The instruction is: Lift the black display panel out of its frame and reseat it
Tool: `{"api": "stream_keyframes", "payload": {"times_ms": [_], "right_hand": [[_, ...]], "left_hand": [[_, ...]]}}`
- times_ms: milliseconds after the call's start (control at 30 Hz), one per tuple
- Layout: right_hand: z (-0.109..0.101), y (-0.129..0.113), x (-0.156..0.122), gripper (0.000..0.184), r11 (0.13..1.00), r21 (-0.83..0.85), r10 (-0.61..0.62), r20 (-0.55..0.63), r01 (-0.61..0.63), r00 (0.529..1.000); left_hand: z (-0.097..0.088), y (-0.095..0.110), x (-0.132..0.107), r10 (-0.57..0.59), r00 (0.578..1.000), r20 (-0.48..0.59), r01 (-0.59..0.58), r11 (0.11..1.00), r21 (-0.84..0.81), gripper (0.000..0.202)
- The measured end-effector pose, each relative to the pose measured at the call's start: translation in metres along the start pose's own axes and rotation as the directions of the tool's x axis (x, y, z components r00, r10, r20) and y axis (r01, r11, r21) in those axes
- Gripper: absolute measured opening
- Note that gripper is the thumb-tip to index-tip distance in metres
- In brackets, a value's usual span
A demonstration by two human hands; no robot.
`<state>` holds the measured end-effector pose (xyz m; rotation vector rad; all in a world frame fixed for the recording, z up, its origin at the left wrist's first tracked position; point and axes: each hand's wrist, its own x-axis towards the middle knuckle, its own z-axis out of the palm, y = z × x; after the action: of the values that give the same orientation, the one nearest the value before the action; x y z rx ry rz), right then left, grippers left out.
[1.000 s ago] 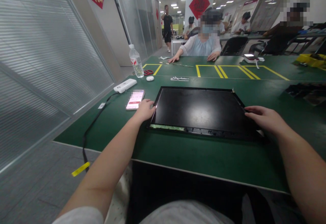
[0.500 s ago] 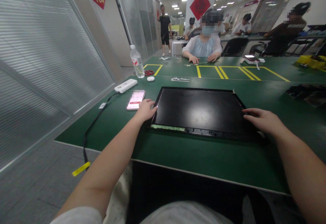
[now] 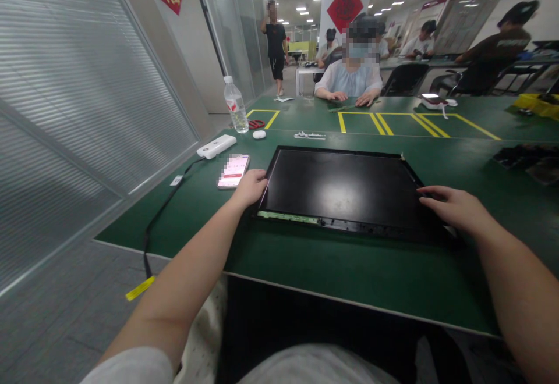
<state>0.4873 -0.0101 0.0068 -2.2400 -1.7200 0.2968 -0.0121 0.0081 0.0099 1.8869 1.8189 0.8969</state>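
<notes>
A dark flat screen panel (image 3: 336, 183) in a black frame lies on the green table in front of me, its face up. Along its near edge runs a green circuit strip (image 3: 288, 217) at the left. My left hand (image 3: 251, 188) grips the panel's left edge, the thumb on top and the other fingers partly out of sight. At the right edge, my right hand (image 3: 452, 205) holds the frame between thumb and fingers. A phone (image 3: 233, 170) with a lit screen lies just beyond my left hand.
A water bottle (image 3: 236, 107), red-handled scissors (image 3: 256, 124), a small white case (image 3: 259, 134) and a white power bank (image 3: 217, 146) with a cable stand or lie at the left. Yellow tape (image 3: 379, 124) marks the far table, where a co-worker (image 3: 349, 78) sits.
The panel's far edge appears slightly higher, while both my hands stay on its sides. The co-worker's hands have shifted, and a person in the background has walked closer to the glass wall.
</notes>
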Motion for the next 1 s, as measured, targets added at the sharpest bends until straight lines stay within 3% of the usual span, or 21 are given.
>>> {"api": "stream_keyframes", "payload": {"times_ms": [100, 200, 333, 467, 567, 1000], "right_hand": [[0.0, -0.001, -0.001, 0.046, 1.0, -0.004, -0.004, -0.007, 0.004, 1.0], [0.0, -0.001, -0.001, 0.048, 1.0, -0.007, 0.007, 0.005, -0.007, 1.0], [0.0, -0.002, -0.002, 0.048, 1.0, -0.003, 0.009, 0.011, -0.009, 1.0], [0.0, -0.001, -0.001, 0.047, 1.0, 0.003, 0.011, 0.003, -0.011, 1.0], [0.0, 0.0, -0.001, 0.045, 1.0, -0.001, 0.002, -0.005, -0.002, 1.0], [-0.001, 0.0, -0.001, 0.045, 1.0, -0.013, -0.012, 0.009, 0.012, 1.0]], "left_hand": [[-0.002, 0.012, -0.006, -0.174, 0.985, -0.007, 0.163, 0.939, -0.304, 0.025], [-0.002, 0.023, -0.01, -0.334, 0.941, 0.049, 0.308, 0.789, -0.532, 0.028], [0.0, 0.029, -0.01, -0.427, 0.889, 0.164, 0.418, 0.614, -0.67, 0.036], [0.001, 0.029, -0.008, -0.474, 0.853, 0.219, 0.47, 0.514, -0.718, 0.04], [0.002, 0.028, -0.007, -0.508, 0.835, 0.212, 0.479, 0.48, -0.735, 0.041], [-0.002, 0.027, -0.004, -0.517, 0.847, 0.122, 0.406, 0.482, -0.776, 0.04]]}}
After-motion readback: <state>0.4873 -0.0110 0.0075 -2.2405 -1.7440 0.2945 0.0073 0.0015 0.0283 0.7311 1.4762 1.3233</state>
